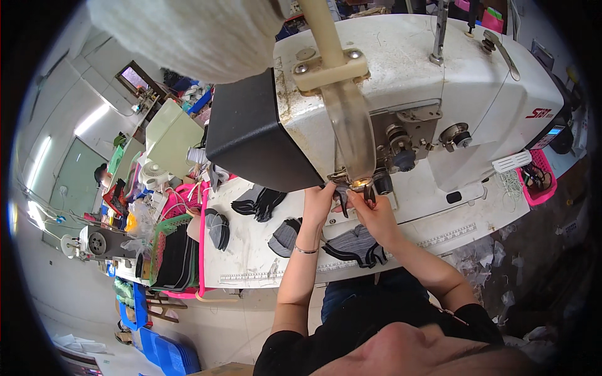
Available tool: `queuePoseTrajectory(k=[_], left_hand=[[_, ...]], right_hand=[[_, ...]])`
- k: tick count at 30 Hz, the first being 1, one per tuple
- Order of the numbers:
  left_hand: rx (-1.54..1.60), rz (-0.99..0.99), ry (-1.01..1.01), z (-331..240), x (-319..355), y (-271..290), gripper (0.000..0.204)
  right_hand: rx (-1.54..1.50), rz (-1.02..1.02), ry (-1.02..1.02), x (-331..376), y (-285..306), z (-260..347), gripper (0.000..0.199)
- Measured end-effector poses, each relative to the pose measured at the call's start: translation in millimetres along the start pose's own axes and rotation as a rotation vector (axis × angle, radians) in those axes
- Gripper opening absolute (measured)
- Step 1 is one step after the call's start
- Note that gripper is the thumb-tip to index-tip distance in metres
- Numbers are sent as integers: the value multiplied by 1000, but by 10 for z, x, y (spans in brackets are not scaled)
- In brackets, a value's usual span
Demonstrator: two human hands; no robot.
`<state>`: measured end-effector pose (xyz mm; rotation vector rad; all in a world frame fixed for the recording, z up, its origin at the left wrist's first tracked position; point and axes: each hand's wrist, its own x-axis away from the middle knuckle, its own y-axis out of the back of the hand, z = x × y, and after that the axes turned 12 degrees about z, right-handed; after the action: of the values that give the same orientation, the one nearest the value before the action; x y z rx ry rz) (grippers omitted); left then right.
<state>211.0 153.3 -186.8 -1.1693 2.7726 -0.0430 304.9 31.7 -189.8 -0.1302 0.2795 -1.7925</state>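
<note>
From the head camera, we see two bare hands close together under a big white sewing machine [401,59]. The left hand [320,199] is nearly closed, with its fingertips pinching a small piece of cloth [342,199]. The right hand [374,216] is just beside it, with its fingers bent in narrow. A small dark thing shows between them, but we cannot tell if it is cloth or a tool, or how tightly it is held.

The piece of cloth is right below the machine's head, near a little yellow glow. It looks grey and dark, thin and bent, with one end hanging down. The hands hide the rest of it.

More cloth lies on the white counter [248,247]. We see a grey and black pile [356,245] near the right arm, with wavy black edges like stacked layers. A round grey bundle [285,237] sits by the left arm. Farther left are a dark pile [259,202] with pointy ends and a small grey stack [217,229] with black sides.
</note>
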Motion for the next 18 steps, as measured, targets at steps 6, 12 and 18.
queuePoseTrajectory(k=[6,12,18], left_hand=[[-71,-282,-184,29,-31,-16,7],[-287,-320,-141,-38,-5,134,30],[-111,-148,-89,-11,164,169,28]], right_hand=[[-22,27,39,91,42,-10,31],[16,31,-5,168,136,-5,30],[24,20,-32,199,180,-128,29]])
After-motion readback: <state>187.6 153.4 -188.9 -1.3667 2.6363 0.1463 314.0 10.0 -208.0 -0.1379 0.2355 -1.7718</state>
